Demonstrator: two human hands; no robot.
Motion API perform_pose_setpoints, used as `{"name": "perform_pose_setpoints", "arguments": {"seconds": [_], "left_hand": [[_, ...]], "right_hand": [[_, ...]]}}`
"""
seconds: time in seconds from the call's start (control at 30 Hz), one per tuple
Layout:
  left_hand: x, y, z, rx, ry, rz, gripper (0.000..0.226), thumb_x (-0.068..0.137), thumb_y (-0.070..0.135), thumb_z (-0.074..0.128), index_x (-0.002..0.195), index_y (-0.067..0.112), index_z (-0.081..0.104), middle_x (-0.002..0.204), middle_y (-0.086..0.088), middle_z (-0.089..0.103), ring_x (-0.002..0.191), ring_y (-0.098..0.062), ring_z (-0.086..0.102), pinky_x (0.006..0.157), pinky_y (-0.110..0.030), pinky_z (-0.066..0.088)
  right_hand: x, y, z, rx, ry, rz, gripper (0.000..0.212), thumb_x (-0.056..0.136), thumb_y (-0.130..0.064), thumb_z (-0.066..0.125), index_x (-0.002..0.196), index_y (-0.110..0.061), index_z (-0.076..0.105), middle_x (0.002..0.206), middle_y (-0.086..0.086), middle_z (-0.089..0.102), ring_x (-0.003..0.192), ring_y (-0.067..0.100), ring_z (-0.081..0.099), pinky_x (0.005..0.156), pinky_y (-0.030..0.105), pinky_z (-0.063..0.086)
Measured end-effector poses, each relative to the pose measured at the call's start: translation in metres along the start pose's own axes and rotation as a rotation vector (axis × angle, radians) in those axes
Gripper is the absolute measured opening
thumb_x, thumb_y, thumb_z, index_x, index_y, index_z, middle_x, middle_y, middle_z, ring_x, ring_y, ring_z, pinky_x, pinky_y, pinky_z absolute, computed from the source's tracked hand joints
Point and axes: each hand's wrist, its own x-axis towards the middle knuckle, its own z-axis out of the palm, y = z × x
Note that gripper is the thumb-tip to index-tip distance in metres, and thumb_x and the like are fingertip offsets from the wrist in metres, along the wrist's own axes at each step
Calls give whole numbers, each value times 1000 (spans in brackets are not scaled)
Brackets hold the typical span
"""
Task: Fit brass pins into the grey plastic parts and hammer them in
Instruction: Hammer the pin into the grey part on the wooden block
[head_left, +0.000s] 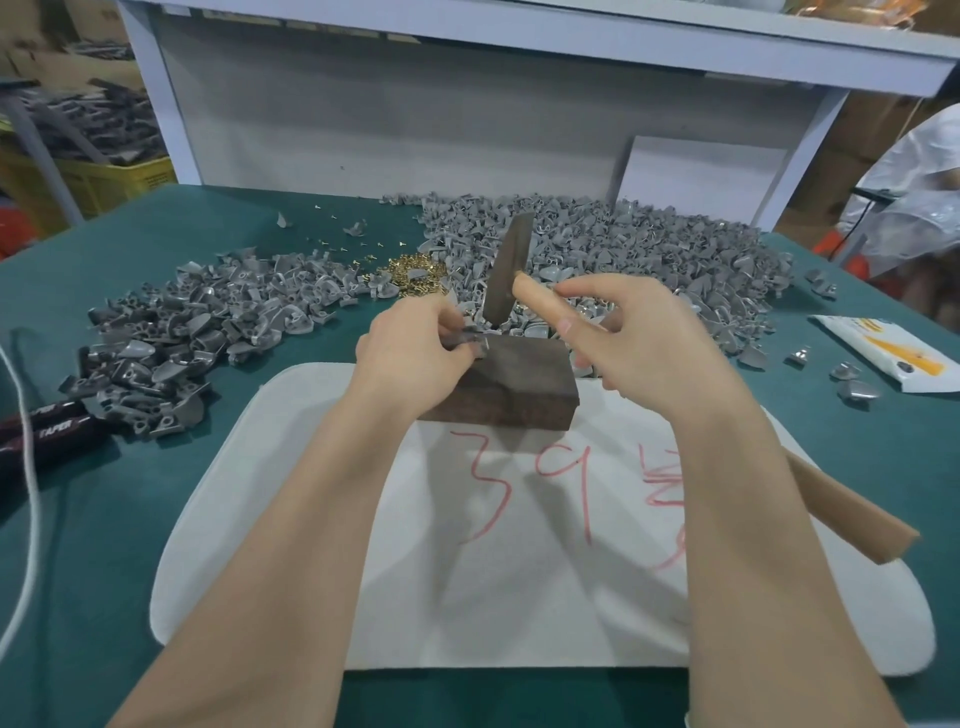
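My left hand (415, 348) pinches a grey plastic part (470, 345) at the left top edge of a dark wooden block (511, 384). My right hand (639, 332) grips a hammer by its wooden handle (540, 304); the metal head (506, 270) stands raised above the block's far edge. The handle's tail end (857, 519) sticks out past my right forearm. A small heap of brass pins (418, 275) lies behind my left hand. Whether a pin sits in the held part is hidden by my fingers.
The block stands on a white pad (519, 571) with red writing, on a green table (104, 519). Big heaps of grey parts lie at the far right (649, 249) and left (171, 332). A white packet (893, 353) lies at right, black pliers handles (47, 426) and a white cord at left.
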Motion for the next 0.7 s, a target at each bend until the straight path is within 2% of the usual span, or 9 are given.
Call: {"name": "perform_pose_setpoints", "arguments": {"seconds": [0.1, 0.17, 0.27, 0.33, 0.37, 0.5, 0.63, 0.7], "left_hand": [[-1, 2, 1, 36, -17, -13, 9, 86, 17, 61, 90, 25, 64, 101, 1, 69, 106, -24, 60, 96, -40, 46], [-1, 2, 3, 51, -4, -20, 13, 86, 13, 58, 81, 25, 61, 97, -1, 69, 102, -27, 60, 94, -40, 47], [-1, 2, 6, 85, 41, -33, 9, 87, 16, 59, 82, 24, 60, 96, -1, 68, 101, -27, 60, 94, -40, 47], [-1, 1, 8, 108, 86, -35, 5, 87, 21, 61, 83, 24, 61, 98, -2, 68, 102, -27, 59, 94, -41, 46], [-1, 1, 9, 122, 109, -32, 4, 87, 24, 62, 84, 23, 64, 100, -3, 66, 103, -28, 58, 94, -41, 46], [0, 0, 12, 135, 173, -26, 12, 86, 27, 63, 89, 17, 70, 106, -9, 62, 105, -32, 55, 91, -42, 45], [0, 1, 14, 119, 195, -38, 14, 85, 25, 62, 90, 15, 70, 106, -9, 63, 105, -32, 55, 91, -43, 45], [0, 1, 14, 106, 191, -43, 14, 85, 24, 63, 90, 14, 70, 107, -9, 63, 106, -32, 55, 91, -43, 45]], "right_hand": [[0, 1, -1, -30, -9, -14, 28, 90, -38, 55, 117, -36, 61, 84, -9, 60, 57, 7, 49, 52, 20, 34], [0, -1, -1, -36, -16, -27, 29, 91, -33, 54, 119, -36, 61, 84, -10, 58, 64, 10, 47, 54, 19, 34], [-2, -4, -2, -7, 7, -51, 26, 88, -43, 52, 111, -41, 64, 65, -17, 56, 57, 2, 47, 51, 19, 33], [-4, -6, -3, 14, 34, -71, 28, 83, -51, 49, 106, -45, 65, 54, -21, 54, 53, -4, 47, 50, 15, 31], [-4, -6, -3, 3, 41, -82, 27, 84, -50, 50, 107, -45, 64, 53, -22, 53, 54, -4, 46, 51, 13, 31], [-4, -8, -2, -85, 45, -119, 31, 91, -31, 55, 120, -43, 60, 66, -23, 47, 66, 1, 46, 58, 13, 33], [-6, -12, -2, -101, 54, -151, 33, 91, -30, 55, 121, -43, 59, 87, -15, 62, 95, 10, 58, 74, 20, 35], [-7, -12, -1, -109, 16, -154, 31, 91, -33, 54, 119, -45, 59, 76, -19, 60, 86, 12, 60, 68, 23, 38]]}}
